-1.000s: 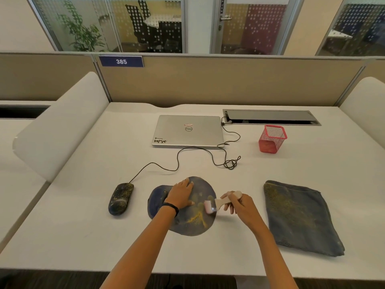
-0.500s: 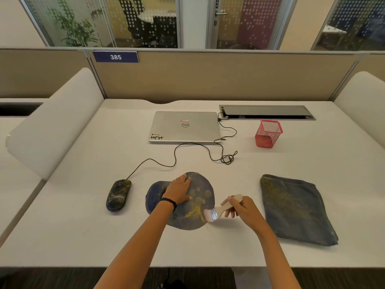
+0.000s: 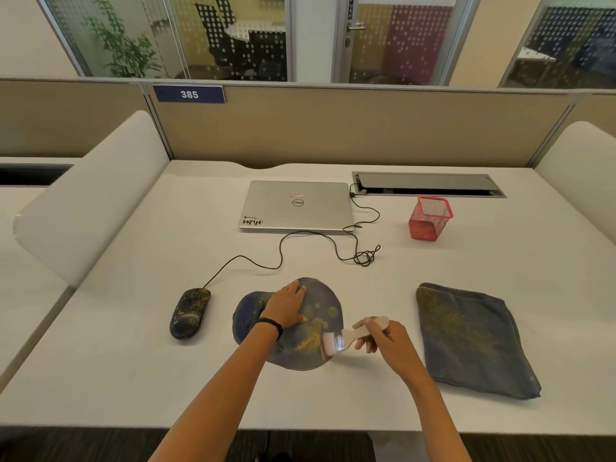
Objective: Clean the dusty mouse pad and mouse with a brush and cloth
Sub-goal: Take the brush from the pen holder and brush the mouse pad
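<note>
The left hand [image 3: 288,306] lies flat on the mouse pad [image 3: 321,295], fingers straight. The right hand [image 3: 388,341] curls its fingers round the handle of the brush [image 3: 346,337], whose bristles seem to touch the pad's dusty right edge. The mouse [image 3: 190,313] lies on the bench [image 3: 116,361], left of the pad.

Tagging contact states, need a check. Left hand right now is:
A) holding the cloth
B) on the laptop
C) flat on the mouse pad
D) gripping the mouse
C: the left hand lies flat, fingers straight, on the mouse pad; the mouse sits apart to its left, and the right hand holds the brush.
</note>
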